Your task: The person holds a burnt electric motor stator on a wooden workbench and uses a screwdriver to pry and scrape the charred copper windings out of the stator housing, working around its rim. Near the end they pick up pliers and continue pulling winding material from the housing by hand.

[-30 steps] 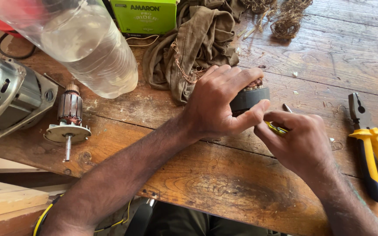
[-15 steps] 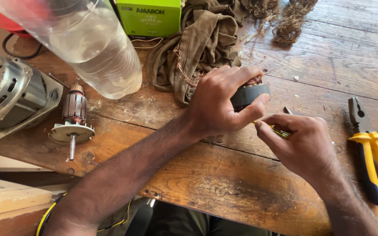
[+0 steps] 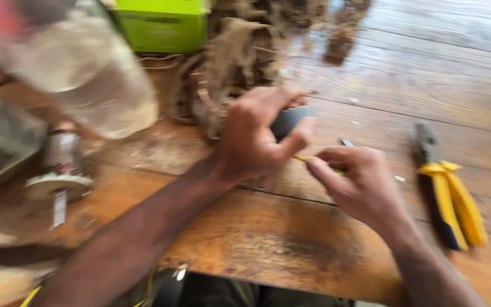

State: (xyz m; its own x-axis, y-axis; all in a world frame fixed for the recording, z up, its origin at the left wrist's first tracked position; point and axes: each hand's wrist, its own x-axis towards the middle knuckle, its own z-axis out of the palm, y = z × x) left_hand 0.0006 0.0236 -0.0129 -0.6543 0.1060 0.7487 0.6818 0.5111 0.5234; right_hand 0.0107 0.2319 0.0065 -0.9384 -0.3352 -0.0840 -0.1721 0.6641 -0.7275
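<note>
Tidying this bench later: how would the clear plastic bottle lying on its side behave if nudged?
The clear plastic bottle lies on its side on the wooden table, so it would probably roll. It looks thin-walled, likely light and easily dented. Blur hides whether it holds liquid.

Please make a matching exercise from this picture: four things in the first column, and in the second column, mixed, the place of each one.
Things:
1. pliers
2. green box
3. plastic bottle
4. dark grey object

Places:
A. under the left hand
B. far edge of the table, in the middle
C. right of the right hand
D. upper left, lying on its side

Pairs: 1-C, 2-B, 3-D, 4-A
</note>
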